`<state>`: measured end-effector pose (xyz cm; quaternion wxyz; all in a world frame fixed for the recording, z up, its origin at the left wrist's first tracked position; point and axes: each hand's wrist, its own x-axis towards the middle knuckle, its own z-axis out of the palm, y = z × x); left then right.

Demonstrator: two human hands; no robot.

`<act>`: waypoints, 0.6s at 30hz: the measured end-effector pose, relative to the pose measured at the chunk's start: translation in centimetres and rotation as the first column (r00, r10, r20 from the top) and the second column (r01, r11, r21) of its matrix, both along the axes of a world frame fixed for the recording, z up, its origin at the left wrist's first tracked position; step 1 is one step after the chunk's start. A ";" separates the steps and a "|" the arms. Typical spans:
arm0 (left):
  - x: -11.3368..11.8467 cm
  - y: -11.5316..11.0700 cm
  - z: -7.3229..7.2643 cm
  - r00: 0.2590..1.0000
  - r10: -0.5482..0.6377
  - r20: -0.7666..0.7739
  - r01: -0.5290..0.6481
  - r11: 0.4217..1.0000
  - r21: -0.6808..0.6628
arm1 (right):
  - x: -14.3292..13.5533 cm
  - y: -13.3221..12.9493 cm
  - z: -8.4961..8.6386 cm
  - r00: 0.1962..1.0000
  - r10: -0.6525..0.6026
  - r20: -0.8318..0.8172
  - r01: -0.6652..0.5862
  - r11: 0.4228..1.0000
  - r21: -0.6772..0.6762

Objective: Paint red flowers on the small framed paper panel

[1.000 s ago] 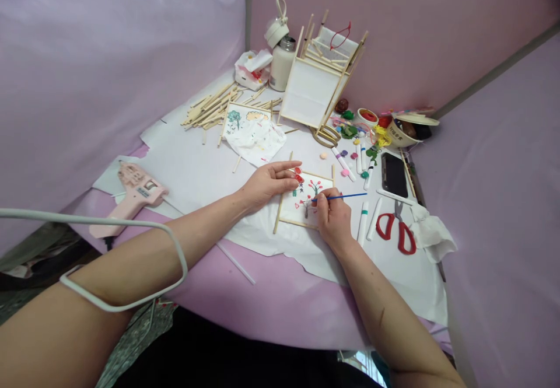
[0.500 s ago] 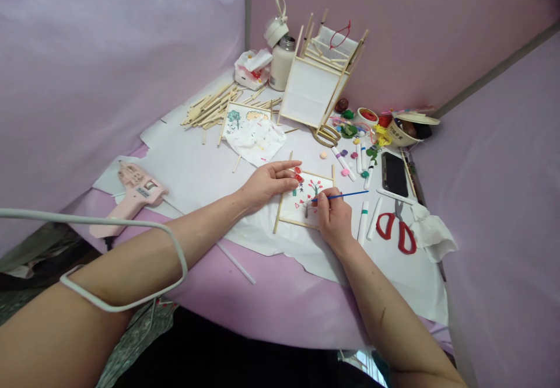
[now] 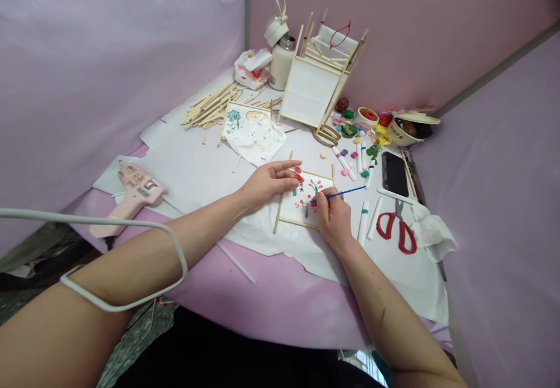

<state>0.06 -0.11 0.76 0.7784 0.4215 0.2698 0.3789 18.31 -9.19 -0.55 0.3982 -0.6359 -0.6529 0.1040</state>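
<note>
My right hand (image 3: 335, 216) is closed round a thin blue paintbrush (image 3: 352, 190), its tip down at the painted panel. The white panel (image 3: 286, 207) lies flat in a frame of thin wooden sticks and shows a tree with red blossoms. My left hand (image 3: 273, 182) rests over the panel's upper left part, index finger stretched out. Between its thumb and fingers sits a small red paint pot (image 3: 299, 178) with a round red lid-like part. A second painted panel (image 3: 235, 118) lies farther back, partly under a stained tissue (image 3: 258, 140).
A pink glue gun (image 3: 137, 192) lies left. Behind are wooden sticks (image 3: 210, 108), a bottle (image 3: 281, 64) and a stick-framed lantern (image 3: 310, 90). On the right are markers (image 3: 363, 222), red-handled scissors (image 3: 398, 230), a phone (image 3: 394, 174) and a bowl (image 3: 405, 134). A white cable (image 3: 131, 222) loops round my left arm.
The paintbrush's rear end has dipped slightly and shifted a little left, with a small movement of my right hand. My left hand and the panel stay in place.
</note>
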 end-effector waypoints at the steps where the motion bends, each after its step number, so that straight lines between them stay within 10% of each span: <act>1: 0.0 0.0 0.0 1.000 0.001 0.001 -0.001 1.000 0.004 | 0.0 0.0 0.1 1.000 -0.002 -0.018 0.002 1.000 0.005; 18: 0.0 -0.1 0.1 1.000 0.007 -0.003 -0.007 1.000 -0.009 | -0.3 0.3 0.4 0.993 -0.028 -0.117 0.024 0.999 -0.033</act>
